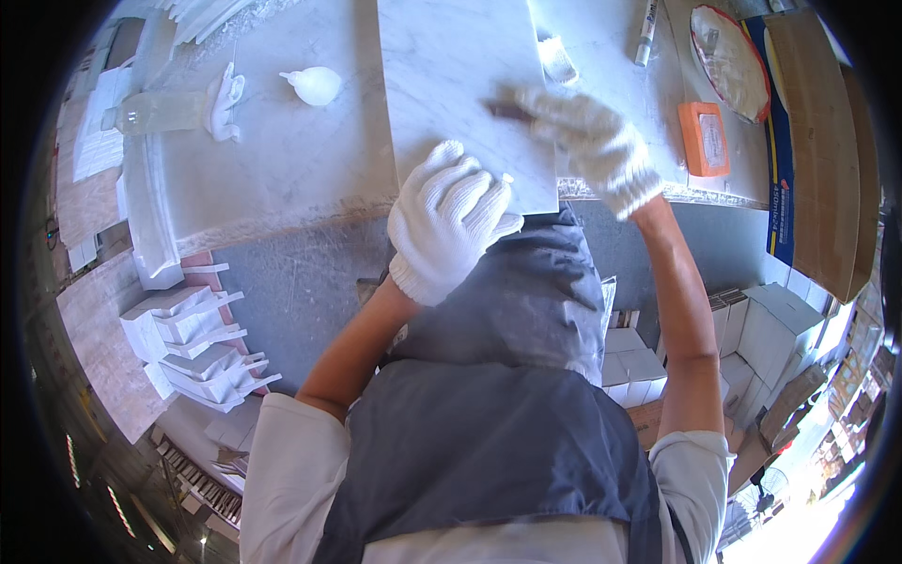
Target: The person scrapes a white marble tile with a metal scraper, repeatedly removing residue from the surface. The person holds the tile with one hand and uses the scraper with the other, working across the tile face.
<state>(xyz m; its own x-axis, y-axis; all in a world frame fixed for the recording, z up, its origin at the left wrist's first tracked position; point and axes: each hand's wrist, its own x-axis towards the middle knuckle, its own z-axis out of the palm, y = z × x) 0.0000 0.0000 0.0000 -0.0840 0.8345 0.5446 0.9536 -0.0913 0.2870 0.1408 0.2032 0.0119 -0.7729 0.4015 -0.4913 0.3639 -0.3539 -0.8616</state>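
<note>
A white marble slab (460, 66) lies lengthwise in front of me, its near end at the bench's front edge. My left hand (449, 218), in a white knitted glove, rests on that near end, fingers stretched over the surface. Just beside its fingertips is a small white bit (507, 178). Over the slab's right edge, my gloved right hand (592, 141) is closed on a dark, flat-looking tool (508, 111); motion blurs it, and I cannot make out its exact kind. The tool's tip points left across the slab.
A white-bristled brush (558, 60), a marker (646, 33), an orange-framed block (705, 139) and a bag of white powder (728, 66) lie to the right, before a cardboard box (822, 141). Leftward are a white squeeze bulb (313, 86), a clear bottle (160, 112) and a crumpled glove (224, 103).
</note>
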